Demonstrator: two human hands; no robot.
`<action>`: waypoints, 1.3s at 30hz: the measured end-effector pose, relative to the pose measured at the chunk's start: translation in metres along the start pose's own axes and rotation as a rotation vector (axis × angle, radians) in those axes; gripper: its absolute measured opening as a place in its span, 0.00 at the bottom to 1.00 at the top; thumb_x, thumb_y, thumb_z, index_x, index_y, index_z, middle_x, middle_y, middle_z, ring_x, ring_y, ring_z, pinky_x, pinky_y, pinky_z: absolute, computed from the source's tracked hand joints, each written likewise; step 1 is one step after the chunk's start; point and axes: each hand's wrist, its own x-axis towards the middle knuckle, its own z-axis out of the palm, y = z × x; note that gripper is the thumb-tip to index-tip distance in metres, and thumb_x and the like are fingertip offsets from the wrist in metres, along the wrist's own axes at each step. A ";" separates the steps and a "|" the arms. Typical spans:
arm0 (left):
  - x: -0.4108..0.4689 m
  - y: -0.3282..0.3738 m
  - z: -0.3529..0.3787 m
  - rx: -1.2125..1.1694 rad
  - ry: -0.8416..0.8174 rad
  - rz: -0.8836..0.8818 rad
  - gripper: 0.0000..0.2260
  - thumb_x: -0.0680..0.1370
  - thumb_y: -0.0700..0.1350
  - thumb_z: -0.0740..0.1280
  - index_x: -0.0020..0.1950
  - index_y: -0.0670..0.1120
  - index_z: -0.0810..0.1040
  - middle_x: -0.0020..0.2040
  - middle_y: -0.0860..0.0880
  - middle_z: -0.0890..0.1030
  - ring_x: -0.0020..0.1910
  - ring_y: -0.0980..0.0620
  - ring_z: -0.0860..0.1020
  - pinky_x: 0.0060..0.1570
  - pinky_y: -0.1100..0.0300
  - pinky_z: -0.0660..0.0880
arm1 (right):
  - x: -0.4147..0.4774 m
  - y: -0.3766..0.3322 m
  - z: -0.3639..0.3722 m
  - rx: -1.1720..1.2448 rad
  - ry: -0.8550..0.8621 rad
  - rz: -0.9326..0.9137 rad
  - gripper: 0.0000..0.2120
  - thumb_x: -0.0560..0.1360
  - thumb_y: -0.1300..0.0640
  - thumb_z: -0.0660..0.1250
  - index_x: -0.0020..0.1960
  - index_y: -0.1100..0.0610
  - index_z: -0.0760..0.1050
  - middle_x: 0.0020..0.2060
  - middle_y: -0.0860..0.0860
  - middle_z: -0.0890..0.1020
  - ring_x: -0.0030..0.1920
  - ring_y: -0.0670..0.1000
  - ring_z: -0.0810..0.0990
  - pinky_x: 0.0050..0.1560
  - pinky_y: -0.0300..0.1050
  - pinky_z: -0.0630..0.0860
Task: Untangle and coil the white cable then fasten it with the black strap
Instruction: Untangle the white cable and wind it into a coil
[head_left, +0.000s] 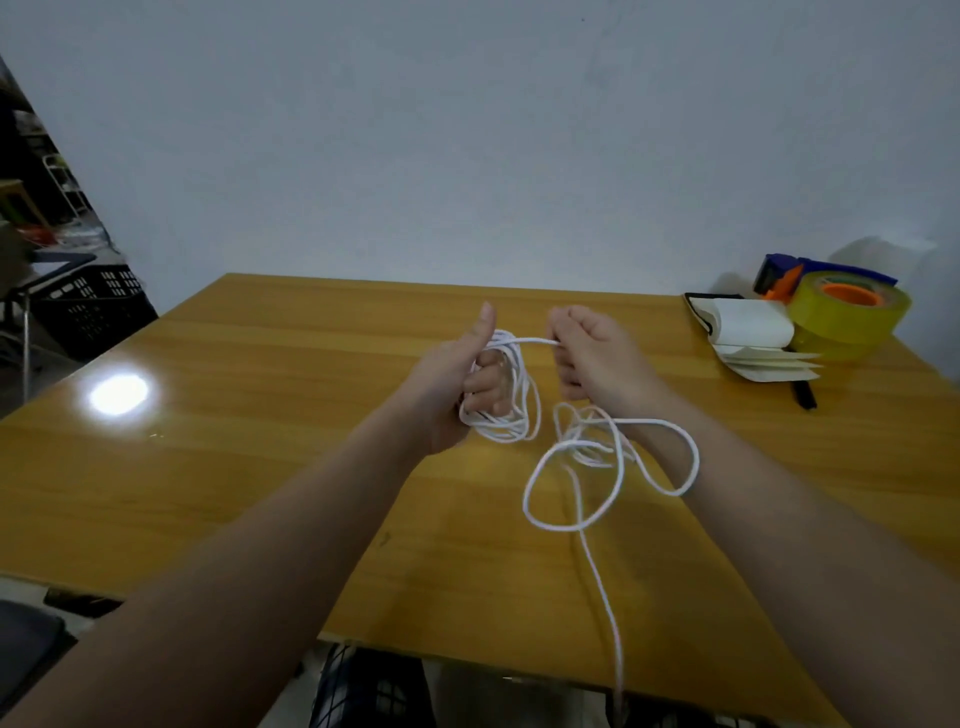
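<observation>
1. White cable (530, 340) was coiled round the left hand (457, 384), fingers curled through it, thumb up.
2. A taut strand was pinched by the right hand (589, 356).
3. Loose loops lay on the table (260, 441), trailing off its edge.

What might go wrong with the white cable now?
1. The loops on the table cross each other; pulling the cable with the right hand might tighten them into a knot.
2. The coil hangs loosely round the left hand and might slip off.
3. The tail hangs over the table's edge and could snag.
</observation>
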 end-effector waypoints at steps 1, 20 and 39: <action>-0.001 0.001 0.002 -0.048 -0.026 -0.026 0.23 0.75 0.63 0.57 0.29 0.48 0.63 0.17 0.55 0.57 0.15 0.57 0.58 0.24 0.64 0.65 | -0.001 -0.001 0.002 -0.019 -0.018 -0.013 0.15 0.78 0.44 0.57 0.42 0.55 0.68 0.24 0.43 0.66 0.20 0.41 0.61 0.20 0.35 0.59; 0.010 0.008 -0.008 0.347 0.070 0.111 0.17 0.73 0.55 0.65 0.32 0.43 0.71 0.22 0.51 0.66 0.24 0.54 0.68 0.28 0.64 0.65 | -0.017 0.025 0.005 0.268 -0.176 0.080 0.08 0.70 0.53 0.67 0.38 0.58 0.75 0.26 0.49 0.75 0.30 0.51 0.71 0.32 0.43 0.68; 0.008 0.011 0.018 0.315 -0.014 0.019 0.17 0.78 0.55 0.64 0.35 0.46 0.71 0.22 0.53 0.63 0.24 0.55 0.69 0.34 0.61 0.66 | 0.003 0.014 0.015 0.143 0.099 0.065 0.20 0.77 0.44 0.60 0.32 0.54 0.67 0.21 0.45 0.62 0.22 0.45 0.61 0.27 0.42 0.58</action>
